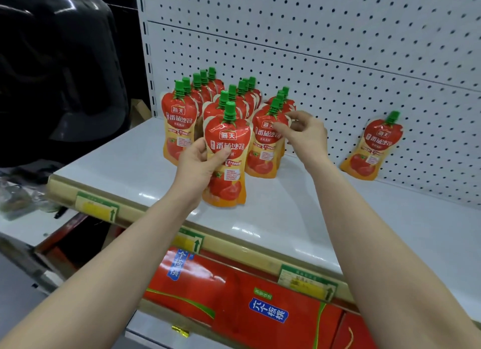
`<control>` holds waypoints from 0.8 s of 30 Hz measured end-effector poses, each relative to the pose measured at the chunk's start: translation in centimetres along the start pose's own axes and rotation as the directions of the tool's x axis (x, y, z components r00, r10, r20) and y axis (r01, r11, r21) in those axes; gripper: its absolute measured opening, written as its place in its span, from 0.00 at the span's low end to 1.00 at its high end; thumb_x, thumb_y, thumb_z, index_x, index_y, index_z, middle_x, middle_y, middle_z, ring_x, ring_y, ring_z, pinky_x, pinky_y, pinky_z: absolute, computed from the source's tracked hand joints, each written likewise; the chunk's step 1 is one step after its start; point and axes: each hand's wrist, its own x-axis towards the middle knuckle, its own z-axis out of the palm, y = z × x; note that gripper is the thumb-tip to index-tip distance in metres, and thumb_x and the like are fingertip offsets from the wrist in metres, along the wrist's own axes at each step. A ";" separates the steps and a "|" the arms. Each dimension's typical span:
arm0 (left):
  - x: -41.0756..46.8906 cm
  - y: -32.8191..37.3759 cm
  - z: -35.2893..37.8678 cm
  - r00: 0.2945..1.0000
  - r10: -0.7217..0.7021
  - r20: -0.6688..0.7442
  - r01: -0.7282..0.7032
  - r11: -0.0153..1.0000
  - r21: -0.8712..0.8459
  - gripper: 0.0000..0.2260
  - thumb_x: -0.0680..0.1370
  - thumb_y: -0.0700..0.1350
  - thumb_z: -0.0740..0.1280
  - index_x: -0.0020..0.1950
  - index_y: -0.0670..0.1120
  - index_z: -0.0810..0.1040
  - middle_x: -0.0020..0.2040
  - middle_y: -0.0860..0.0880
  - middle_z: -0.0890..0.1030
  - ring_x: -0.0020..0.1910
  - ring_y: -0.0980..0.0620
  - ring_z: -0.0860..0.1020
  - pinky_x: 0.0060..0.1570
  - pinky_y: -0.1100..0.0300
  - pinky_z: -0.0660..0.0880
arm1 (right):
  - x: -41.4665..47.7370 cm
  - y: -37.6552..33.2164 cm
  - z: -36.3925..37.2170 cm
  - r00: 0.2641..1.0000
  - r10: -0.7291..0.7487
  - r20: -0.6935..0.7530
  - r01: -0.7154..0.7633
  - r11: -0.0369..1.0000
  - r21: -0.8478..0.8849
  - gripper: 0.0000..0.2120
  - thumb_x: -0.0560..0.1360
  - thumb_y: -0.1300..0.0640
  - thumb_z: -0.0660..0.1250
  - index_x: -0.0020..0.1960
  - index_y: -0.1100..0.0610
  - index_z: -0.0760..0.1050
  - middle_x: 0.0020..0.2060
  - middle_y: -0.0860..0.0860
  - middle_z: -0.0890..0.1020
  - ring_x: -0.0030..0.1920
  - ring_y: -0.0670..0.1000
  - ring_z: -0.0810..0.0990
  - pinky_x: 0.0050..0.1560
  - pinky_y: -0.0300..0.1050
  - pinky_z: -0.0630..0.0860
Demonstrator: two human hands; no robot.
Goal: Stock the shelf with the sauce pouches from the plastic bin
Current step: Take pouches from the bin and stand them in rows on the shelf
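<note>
A sauce pouch (pixel 226 151) was gripped upright by the left hand (pixel 198 164) at the front of the white shelf (pixel 286 213). The neighbouring row's front pouch (pixel 265 145) was pinched at its top corner by the right hand (pixel 304 135). A lone pouch (pixel 374 148) was leaned against the pegboard (pixel 338 49).
</note>
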 end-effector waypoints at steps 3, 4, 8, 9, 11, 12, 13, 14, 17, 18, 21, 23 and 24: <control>-0.3 0.0 0.3 1.000 -0.001 0.012 0.001 1.000 -0.006 0.11 0.76 0.41 0.70 0.57 0.48 0.78 0.50 0.51 0.86 0.50 0.53 0.84 0.46 0.61 0.80 | 0.5 -0.6 -0.1 1.000 -0.016 -0.001 0.015 0.998 -0.057 0.12 0.72 0.52 0.75 0.54 0.51 0.82 0.48 0.48 0.85 0.49 0.46 0.83 0.54 0.51 0.81; -0.4 0.1 0.5 1.000 -0.003 0.016 0.003 1.000 -0.006 0.11 0.76 0.41 0.70 0.57 0.48 0.78 0.50 0.51 0.86 0.50 0.53 0.84 0.46 0.61 0.80 | 0.6 -0.7 -0.1 1.000 -0.010 -0.015 0.009 0.998 -0.070 0.11 0.72 0.53 0.75 0.53 0.51 0.83 0.48 0.48 0.85 0.50 0.47 0.83 0.55 0.52 0.81; -0.7 0.2 0.8 0.999 -0.015 0.031 0.015 1.000 0.009 0.13 0.75 0.42 0.71 0.60 0.47 0.78 0.51 0.51 0.86 0.51 0.53 0.84 0.50 0.56 0.80 | 0.8 -0.6 0.1 0.998 -0.009 -0.060 0.001 0.991 -0.136 0.11 0.72 0.54 0.75 0.53 0.52 0.84 0.45 0.48 0.84 0.49 0.50 0.82 0.57 0.53 0.79; -0.8 0.2 0.9 0.999 -0.015 0.036 0.015 1.000 0.007 0.13 0.75 0.42 0.71 0.59 0.47 0.78 0.50 0.51 0.86 0.51 0.53 0.84 0.50 0.57 0.79 | 0.8 -0.7 0.1 0.998 -0.011 -0.058 0.002 0.989 -0.148 0.10 0.72 0.53 0.75 0.53 0.52 0.84 0.44 0.48 0.84 0.49 0.50 0.83 0.56 0.54 0.79; -0.9 0.2 1.1 0.999 -0.017 0.049 0.016 1.000 0.003 0.12 0.75 0.42 0.70 0.58 0.48 0.78 0.50 0.52 0.86 0.50 0.53 0.84 0.50 0.57 0.79 | 0.5 -0.9 0.0 0.998 -0.023 -0.051 0.014 0.985 -0.173 0.11 0.72 0.52 0.74 0.54 0.50 0.83 0.43 0.47 0.83 0.48 0.50 0.82 0.55 0.54 0.79; -1.0 0.2 1.2 0.998 -0.017 0.055 0.017 1.000 0.000 0.12 0.75 0.41 0.70 0.58 0.49 0.78 0.50 0.52 0.86 0.50 0.53 0.84 0.50 0.57 0.79 | 0.3 -1.3 -0.1 0.997 -0.052 -0.063 0.038 0.980 -0.198 0.12 0.72 0.50 0.74 0.55 0.49 0.82 0.44 0.46 0.83 0.48 0.49 0.82 0.55 0.53 0.79; -1.0 0.1 1.3 0.998 -0.019 0.060 0.019 1.000 0.000 0.12 0.75 0.41 0.70 0.58 0.48 0.78 0.50 0.51 0.86 0.51 0.53 0.84 0.51 0.56 0.79 | -0.2 -1.8 -0.4 0.991 -0.097 -0.096 0.073 0.972 -0.223 0.13 0.73 0.49 0.72 0.56 0.49 0.81 0.45 0.46 0.83 0.47 0.49 0.81 0.53 0.52 0.79; -1.1 0.0 1.4 0.998 -0.020 0.067 0.019 1.000 0.003 0.13 0.75 0.41 0.70 0.59 0.48 0.78 0.51 0.51 0.86 0.51 0.53 0.84 0.52 0.55 0.79 | -0.7 -2.5 -0.6 0.980 -0.145 -0.135 0.112 0.968 -0.225 0.12 0.73 0.46 0.71 0.55 0.49 0.80 0.46 0.46 0.83 0.46 0.49 0.81 0.52 0.51 0.80; -1.0 -0.1 1.9 0.995 -0.024 0.092 0.022 1.000 0.019 0.14 0.75 0.42 0.71 0.61 0.47 0.77 0.53 0.50 0.85 0.52 0.52 0.83 0.54 0.52 0.79 | -2.8 -4.9 -1.5 0.990 -0.137 0.019 0.138 0.988 -0.077 0.14 0.75 0.42 0.67 0.48 0.51 0.81 0.43 0.47 0.84 0.44 0.48 0.83 0.45 0.48 0.81; -1.1 -0.2 2.1 0.994 -0.022 0.104 0.020 1.000 0.020 0.15 0.75 0.42 0.71 0.61 0.46 0.77 0.53 0.49 0.85 0.52 0.51 0.83 0.54 0.52 0.79 | -3.5 -5.4 -1.6 0.980 -0.096 0.172 0.106 0.993 -0.047 0.13 0.76 0.43 0.68 0.47 0.52 0.82 0.42 0.47 0.85 0.44 0.47 0.83 0.42 0.45 0.81; -1.1 -0.6 2.8 0.991 -0.027 0.133 0.024 0.999 0.027 0.16 0.75 0.42 0.71 0.63 0.45 0.76 0.53 0.48 0.85 0.52 0.51 0.83 0.53 0.54 0.79 | -4.6 -5.4 -1.5 0.916 -0.058 0.397 0.066 0.998 -0.007 0.04 0.75 0.55 0.72 0.47 0.55 0.82 0.41 0.51 0.85 0.40 0.47 0.83 0.36 0.40 0.78; -1.2 -0.9 2.9 0.989 -0.042 0.140 0.037 0.998 0.042 0.17 0.75 0.43 0.71 0.63 0.46 0.76 0.54 0.49 0.85 0.53 0.52 0.83 0.54 0.54 0.79 | -4.6 -5.1 -1.6 0.926 -0.057 0.373 0.058 0.998 0.009 0.02 0.75 0.59 0.72 0.47 0.57 0.82 0.39 0.50 0.84 0.35 0.42 0.82 0.31 0.36 0.76; -1.2 -1.2 2.9 0.990 -0.046 0.136 0.037 0.997 0.067 0.17 0.75 0.44 0.71 0.63 0.47 0.75 0.55 0.50 0.84 0.54 0.53 0.82 0.55 0.54 0.79 | -4.4 -4.9 -1.5 0.935 -0.050 0.350 0.051 0.999 0.008 0.03 0.75 0.59 0.72 0.48 0.58 0.82 0.38 0.49 0.84 0.32 0.39 0.81 0.29 0.32 0.73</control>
